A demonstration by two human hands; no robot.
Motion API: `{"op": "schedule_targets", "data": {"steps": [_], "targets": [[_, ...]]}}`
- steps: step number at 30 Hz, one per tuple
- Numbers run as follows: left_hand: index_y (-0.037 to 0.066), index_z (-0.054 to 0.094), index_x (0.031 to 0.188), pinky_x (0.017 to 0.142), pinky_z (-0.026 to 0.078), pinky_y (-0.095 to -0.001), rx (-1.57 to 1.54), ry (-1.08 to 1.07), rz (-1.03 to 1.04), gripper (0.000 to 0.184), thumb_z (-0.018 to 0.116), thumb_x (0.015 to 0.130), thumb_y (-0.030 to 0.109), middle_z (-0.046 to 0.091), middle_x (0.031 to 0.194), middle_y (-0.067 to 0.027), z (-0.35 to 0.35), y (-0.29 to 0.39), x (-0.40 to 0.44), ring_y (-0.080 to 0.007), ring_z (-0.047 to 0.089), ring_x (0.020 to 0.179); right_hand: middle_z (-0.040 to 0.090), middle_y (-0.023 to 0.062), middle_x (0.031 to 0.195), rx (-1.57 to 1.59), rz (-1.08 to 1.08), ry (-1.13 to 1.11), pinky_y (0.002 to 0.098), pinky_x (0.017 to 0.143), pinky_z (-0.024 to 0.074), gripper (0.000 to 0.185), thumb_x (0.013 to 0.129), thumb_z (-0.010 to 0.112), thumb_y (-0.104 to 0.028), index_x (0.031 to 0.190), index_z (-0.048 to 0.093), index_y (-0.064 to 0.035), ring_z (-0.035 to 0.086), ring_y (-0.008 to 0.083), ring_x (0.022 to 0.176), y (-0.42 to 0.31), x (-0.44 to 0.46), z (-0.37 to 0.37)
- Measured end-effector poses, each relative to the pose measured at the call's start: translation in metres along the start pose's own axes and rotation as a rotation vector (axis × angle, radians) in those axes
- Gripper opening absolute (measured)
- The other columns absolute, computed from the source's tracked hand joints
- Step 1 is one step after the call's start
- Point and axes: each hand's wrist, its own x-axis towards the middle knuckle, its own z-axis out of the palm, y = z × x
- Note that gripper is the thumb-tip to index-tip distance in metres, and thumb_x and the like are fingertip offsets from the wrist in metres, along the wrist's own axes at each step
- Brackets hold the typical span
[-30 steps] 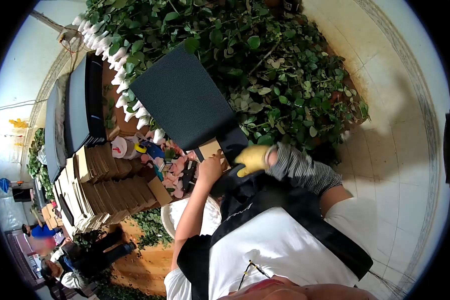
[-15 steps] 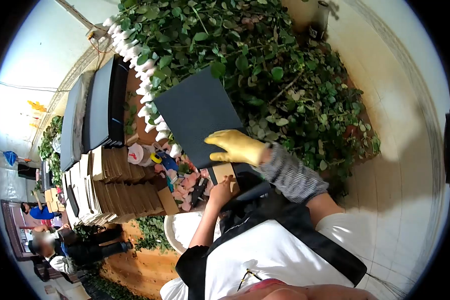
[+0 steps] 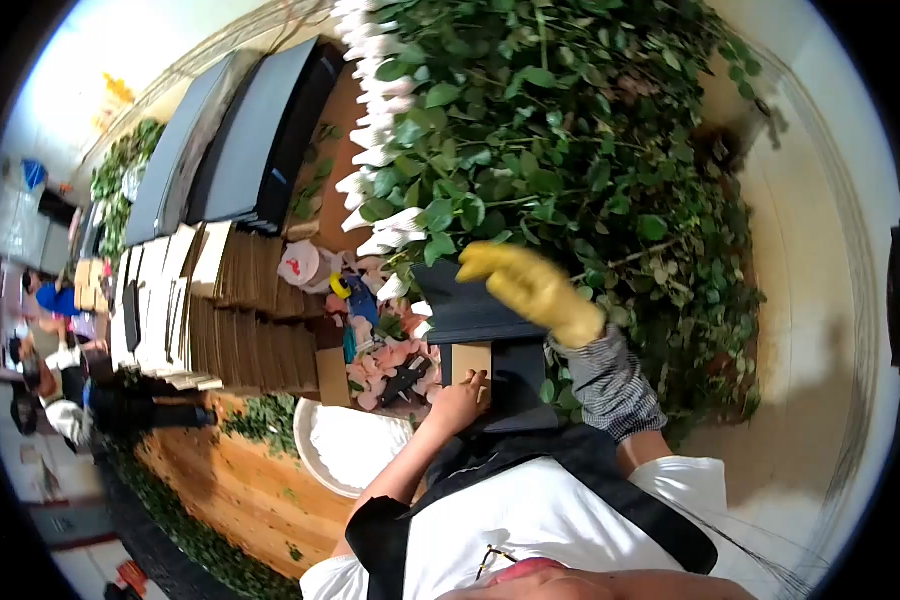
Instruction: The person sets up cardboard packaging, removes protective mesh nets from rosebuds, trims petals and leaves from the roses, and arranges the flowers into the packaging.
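My left hand, bare, rests its slightly spread fingers on a small brown cardboard piece that lies on black sheet material. Above and to the right, my right hand wears a yellow glove, with a striped sleeve cover behind it. It is raised over the dark corrugated sheet, fingers extended and a little blurred, with nothing visible in it. Behind the hand is a large pile of leafy green stems, with white-wrapped heads along its left edge.
Brown cardboard stacks stand at the left, with dark sheet stacks behind. Pink petals, a white cup and a blue-yellow tool lie between. A white-lined tub sits lower left. People are at far left.
My right hand has risen from beside my left hand to above the dark sheet, which now looks folded or tilted. My left hand stays on the cardboard. The view has shifted.
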Motion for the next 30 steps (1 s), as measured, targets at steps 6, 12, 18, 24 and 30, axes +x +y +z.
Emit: {"op": "schedule_targets", "data": {"steps": [6, 12, 18, 24, 30], "targets": [[0.01, 0.048, 0.139, 0.068, 0.057, -0.0474, 0.035, -0.045, -0.027, 0.055, 0.061, 0.092, 0.037, 0.067, 0.115, -0.019, -0.001, 0.003, 0.003, -0.0363, 0.071, 0.084, 0.067, 0.0144, 0.118, -1.616, 0.12, 0.135, 0.0432, 0.096, 0.0513, 0.036, 0.08, 0.07, -0.002, 0.115, 0.066, -0.0076, 0.063, 0.0344, 0.109, 0.049, 0.052, -0.134], [0.004, 0.058, 0.108, 0.059, 0.058, -0.0423, 0.076, 0.052, 0.025, 0.038, 0.07, 0.085, 0.032, 0.067, 0.096, -0.0194, 0.006, 0.007, 0.005, -0.0343, 0.071, 0.074, 0.068, 0.0143, 0.113, -1.656, -0.437, 0.579, 0.046, 0.093, 0.0507, 0.039, 0.065, 0.069, 0.009, 0.102, 0.068, -0.0024, 0.062, 0.0331, 0.106, -0.066, 0.065, -0.114], [-0.003, 0.056, 0.128, 0.068, 0.059, -0.0426, 0.109, -0.067, 0.125, 0.06, 0.071, 0.084, 0.036, 0.066, 0.104, -0.029, 0.013, -0.012, 0.017, -0.0375, 0.071, 0.081, 0.067, 0.0133, 0.121, -1.469, -0.197, 0.491, 0.0428, 0.092, 0.0558, 0.036, 0.084, 0.057, 0.005, 0.118, 0.066, -0.0056, 0.066, 0.0306, 0.107, -0.087, 0.008, -0.131], [0.004, 0.049, 0.137, 0.091, 0.052, -0.0494, -0.124, -0.112, 0.125, 0.067, 0.074, 0.083, 0.036, 0.053, 0.128, -0.0304, -0.004, -0.027, 0.012, -0.0496, 0.06, 0.107, 0.065, 0.014, 0.127, -1.692, 0.033, 0.195, 0.0414, 0.097, 0.0551, 0.044, 0.077, 0.065, 0.006, 0.119, 0.061, -0.0038, 0.065, 0.0337, 0.113, -0.13, -0.059, -0.066], [0.002, 0.044, 0.145, 0.087, 0.055, -0.0426, -0.309, -0.162, 0.066, 0.063, 0.066, 0.094, 0.032, 0.065, 0.121, -0.0264, -0.075, -0.019, -0.003, -0.0379, 0.067, 0.109, 0.069, 0.0132, 0.122, -1.522, 0.11, 0.175, 0.04, 0.089, 0.0588, 0.052, 0.073, 0.072, 0.009, 0.122, 0.063, -0.0051, 0.07, 0.032, 0.102, -0.09, -0.13, -0.057]]}}
